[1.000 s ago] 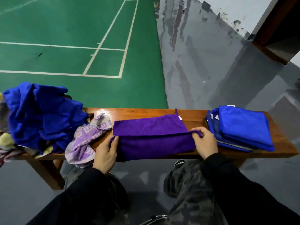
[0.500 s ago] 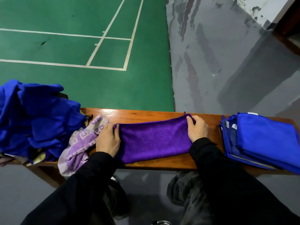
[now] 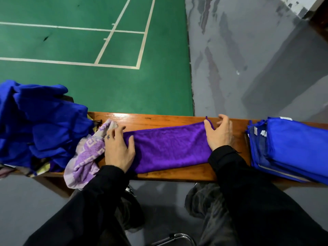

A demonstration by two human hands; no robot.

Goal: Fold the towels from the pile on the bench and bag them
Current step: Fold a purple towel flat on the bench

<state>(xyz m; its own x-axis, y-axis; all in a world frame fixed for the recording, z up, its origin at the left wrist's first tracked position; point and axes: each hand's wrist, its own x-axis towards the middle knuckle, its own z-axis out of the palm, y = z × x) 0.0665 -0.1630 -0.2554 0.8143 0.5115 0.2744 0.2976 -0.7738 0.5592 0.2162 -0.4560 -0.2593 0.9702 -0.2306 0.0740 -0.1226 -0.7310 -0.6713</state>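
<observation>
With both hands flat and relaxed on the ends of the purple towel (image 3: 170, 148), left hand (image 3: 118, 150) and right hand (image 3: 219, 134), mid-bench (image 3: 159, 119), you risk skewing its strip by sliding unevenly; the blue pile (image 3: 40, 121) is cut off and no bag is visible.

Bench middle: a long folded purple towel (image 3: 170, 148) covers most of the glossy wooden bench (image 3: 159, 118), leaving bare strips along its far and near edges.
Left side: a heap of loose blue towels (image 3: 40, 125) blocks that end; a crumpled lilac patterned towel (image 3: 87, 155) hangs over the near edge just beside the left hand (image 3: 118, 150).
Right side: a stack of folded blue towels (image 3: 292, 150) fills that end; a narrow bare gap separates it from the right hand (image 3: 219, 134).
Beyond bench: open green court floor (image 3: 88, 86) and grey painted floor (image 3: 248, 68).
</observation>
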